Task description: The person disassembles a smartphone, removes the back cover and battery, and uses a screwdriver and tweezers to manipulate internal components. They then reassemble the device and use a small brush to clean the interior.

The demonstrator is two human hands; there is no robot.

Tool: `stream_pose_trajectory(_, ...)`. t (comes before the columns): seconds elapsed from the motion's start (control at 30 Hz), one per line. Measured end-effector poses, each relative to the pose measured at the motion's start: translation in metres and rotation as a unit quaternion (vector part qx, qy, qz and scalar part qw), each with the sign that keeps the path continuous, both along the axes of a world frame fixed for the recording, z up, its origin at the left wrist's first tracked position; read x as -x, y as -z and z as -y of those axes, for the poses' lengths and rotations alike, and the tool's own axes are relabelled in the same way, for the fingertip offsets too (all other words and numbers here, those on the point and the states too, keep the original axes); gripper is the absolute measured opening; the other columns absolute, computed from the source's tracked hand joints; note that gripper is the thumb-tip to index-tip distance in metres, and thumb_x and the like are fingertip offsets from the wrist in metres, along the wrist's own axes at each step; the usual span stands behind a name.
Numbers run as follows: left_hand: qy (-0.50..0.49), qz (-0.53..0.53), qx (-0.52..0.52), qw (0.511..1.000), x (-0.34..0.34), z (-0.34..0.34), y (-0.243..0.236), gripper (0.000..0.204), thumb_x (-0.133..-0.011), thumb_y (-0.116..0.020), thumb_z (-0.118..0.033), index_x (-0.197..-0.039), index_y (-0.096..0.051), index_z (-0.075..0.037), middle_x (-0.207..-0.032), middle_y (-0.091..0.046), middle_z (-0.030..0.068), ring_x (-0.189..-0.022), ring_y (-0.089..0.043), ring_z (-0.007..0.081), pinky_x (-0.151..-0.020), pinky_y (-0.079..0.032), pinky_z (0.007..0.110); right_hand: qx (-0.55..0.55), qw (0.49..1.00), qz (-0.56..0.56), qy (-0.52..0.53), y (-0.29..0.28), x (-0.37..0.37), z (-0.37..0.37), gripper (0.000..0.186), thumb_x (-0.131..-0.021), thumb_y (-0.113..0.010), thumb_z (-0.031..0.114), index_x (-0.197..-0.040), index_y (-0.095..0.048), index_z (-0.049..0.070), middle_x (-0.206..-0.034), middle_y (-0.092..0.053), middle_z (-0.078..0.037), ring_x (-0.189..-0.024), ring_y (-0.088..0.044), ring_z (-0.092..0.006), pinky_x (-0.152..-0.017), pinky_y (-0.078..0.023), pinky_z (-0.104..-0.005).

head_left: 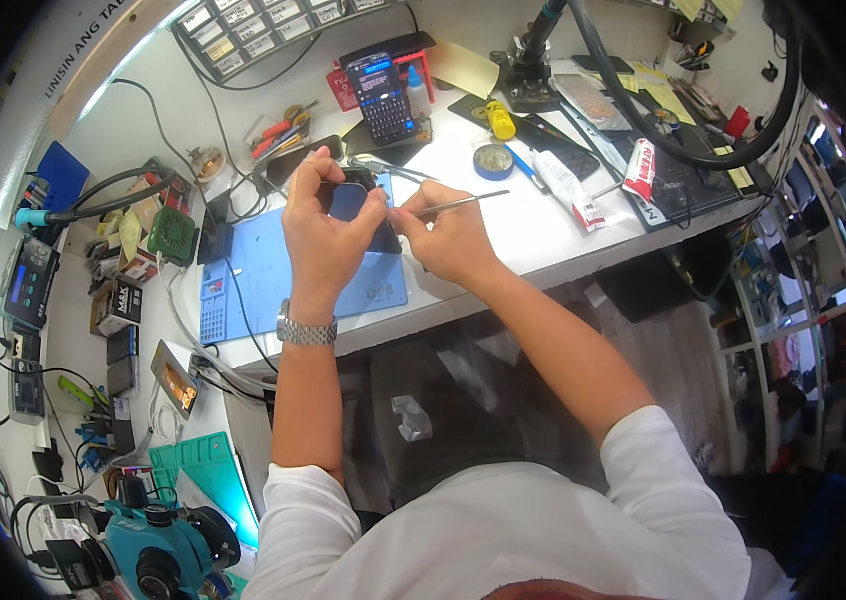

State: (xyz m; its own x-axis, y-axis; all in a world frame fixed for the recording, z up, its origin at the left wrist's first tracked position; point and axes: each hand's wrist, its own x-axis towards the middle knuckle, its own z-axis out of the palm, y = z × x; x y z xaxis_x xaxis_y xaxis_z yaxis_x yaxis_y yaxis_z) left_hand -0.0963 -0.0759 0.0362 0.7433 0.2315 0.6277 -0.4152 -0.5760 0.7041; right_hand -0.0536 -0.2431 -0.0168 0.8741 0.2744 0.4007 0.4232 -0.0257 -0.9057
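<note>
My left hand (325,238), a metal watch (306,330) on its wrist, is raised over the blue work mat (253,285). Its fingers and thumb grip a dark phone (346,200), which they partly cover. Just to the right, my right hand (451,240) pinches a slim metal tool (473,201) that points out to the right. Whether it is a tweezer or a pry tool is not clear. The right fingertips sit close to the phone's right edge; I cannot tell if they touch it. Behind, a lit phone (381,97) showing a keyboard leans upright.
Tweezers (393,170) lie behind my hands. Rightward are a round tin (493,162), a yellow bottle (500,121), a white tube (568,188) and a red-and-white tube (640,170). A black cable loop (703,160) overhangs the right side. A teal microscope (158,550) stands lower left.
</note>
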Motion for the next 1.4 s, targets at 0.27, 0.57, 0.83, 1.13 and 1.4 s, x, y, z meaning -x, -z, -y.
stream_pose_trajectory(0.27, -0.028, 0.019, -0.01, 0.999, 0.0, 0.007, 0.006, 0.061, -0.08, -0.088, -0.01, -0.132, -0.06, 0.001, -0.12, -0.063, 0.0166, -0.122, -0.069, 0.0322, -0.097, -0.06, 0.04, -0.144, 0.989, 0.044, 0.009, -0.013, 0.017, 0.016, 0.017, -0.115, -0.06, 0.011, -0.116, -0.068, -0.004, -0.115, -0.076, -0.015, -0.107, -0.072, -0.0178, -0.096, -0.057, -0.0331)
stream_pose_trajectory(0.57, -0.082, 0.128, -0.13, 0.98, 0.011, 0.039, 0.019, 0.103, -0.088, -0.092, -0.027, -0.157, -0.019, -0.004, -0.157, -0.054, 0.034, -0.122, -0.072, 0.0442, -0.099, -0.062, 0.048, -0.014, 0.967, 0.243, 0.077, -0.046, 0.048, 0.005, 0.045, -0.083, -0.071, -0.013, -0.128, -0.071, -0.005, -0.118, -0.061, -0.017, -0.105, -0.064, -0.0321, -0.088, -0.058, -0.0383)
stream_pose_trajectory(0.83, -0.128, 0.13, -0.137, 0.974, 0.02, 0.05, 0.025, 0.1, -0.091, -0.09, -0.024, -0.159, -0.018, -0.006, -0.158, -0.053, 0.0332, -0.126, -0.071, 0.0447, -0.1, -0.063, 0.047, -0.008, 0.938, 0.314, 0.145, -0.046, 0.045, -0.003, 0.028, -0.078, -0.081, -0.008, -0.105, -0.076, 0.001, -0.102, -0.065, -0.011, -0.099, -0.064, -0.0331, -0.082, -0.056, -0.0428)
stream_pose_trajectory(1.13, 0.173, -0.053, 0.002, 0.983, 0.029, -0.018, 0.013, 0.101, -0.09, -0.094, -0.027, -0.166, -0.031, -0.001, -0.161, -0.051, 0.0228, -0.152, -0.051, 0.0334, -0.124, -0.043, 0.046, -0.012, 0.967, 0.237, 0.096, -0.053, -0.007, 0.006, 0.017, -0.087, -0.078, -0.009, -0.098, -0.072, 0.003, -0.095, -0.068, -0.011, -0.089, -0.068, -0.03, -0.082, -0.055, -0.0381)
stream_pose_trajectory(1.4, 0.316, -0.179, 0.152, 0.919, -0.03, -0.075, 0.0, 0.072, -0.116, -0.045, -0.059, -0.159, -0.044, -0.001, -0.13, -0.07, 0.0155, -0.118, -0.07, 0.0225, -0.105, -0.055, 0.039, -0.106, 0.991, 0.077, -0.033, -0.061, -0.09, -0.055, 0.006, -0.107, -0.072, 0.007, -0.109, -0.073, 0.001, -0.103, -0.077, -0.006, -0.092, -0.07, -0.0117, -0.083, -0.056, -0.0289)
